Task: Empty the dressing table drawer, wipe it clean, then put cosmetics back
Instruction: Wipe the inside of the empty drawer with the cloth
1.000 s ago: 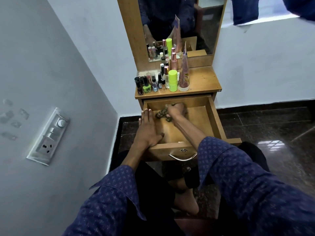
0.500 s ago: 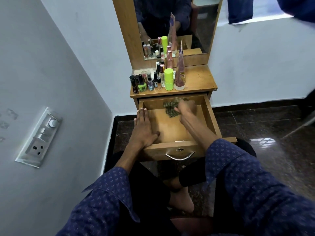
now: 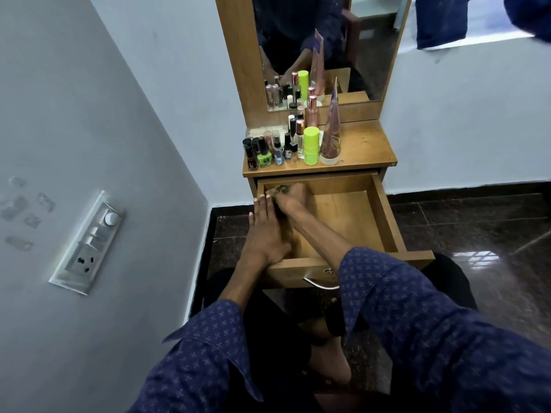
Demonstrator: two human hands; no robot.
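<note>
I see a drawer (image 3: 384, 216) of light wood with a smooth, faintly satin floor, and its front carries a curved handle (image 3: 320, 284) of bright metal. The tabletop (image 3: 363, 147) above is the same wood, grain plainly visible, slightly worn. The small bottles (image 3: 269, 150) on it look like glossy glass with black caps; the lime container (image 3: 311, 146) reads as matt plastic. My right hand (image 3: 290, 198) presses a mottled green cloth (image 3: 280, 189), soft and rough-looking. The mirror (image 3: 328, 46) is glossy, the floor (image 3: 477, 234) polished dark stone with glare, the wall (image 3: 104, 114) matt paint, the switch plate (image 3: 88, 242) white plastic.
</note>
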